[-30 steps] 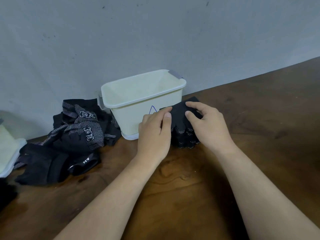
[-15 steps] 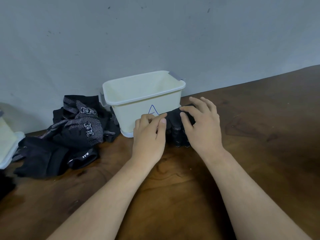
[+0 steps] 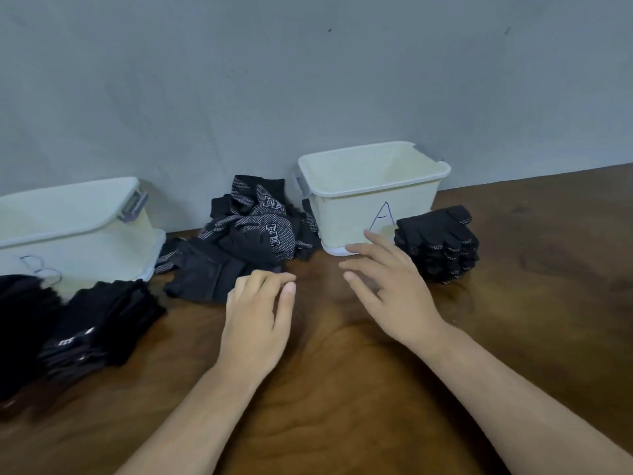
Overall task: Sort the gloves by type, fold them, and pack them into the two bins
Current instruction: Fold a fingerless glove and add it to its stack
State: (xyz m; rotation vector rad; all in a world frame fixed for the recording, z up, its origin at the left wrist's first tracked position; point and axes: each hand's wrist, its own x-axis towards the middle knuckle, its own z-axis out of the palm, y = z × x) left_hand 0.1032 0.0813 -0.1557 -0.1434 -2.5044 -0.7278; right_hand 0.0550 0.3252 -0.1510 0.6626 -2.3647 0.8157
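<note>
Since neither hand holds a glove, the next move looks like a reach for one more to fold. Far left of the bin marked A (image 3: 346, 221) stand the second bin (image 3: 85, 248) and a folded stack (image 3: 102, 320); just left, the unsorted pile (image 3: 246, 245). Before it hover left hand (image 3: 257, 323) and right hand (image 3: 387, 289), fingers loose, empty; just right, the dotted stack (image 3: 438, 245). Bare counter (image 3: 342, 423) in front leaves room.
</note>
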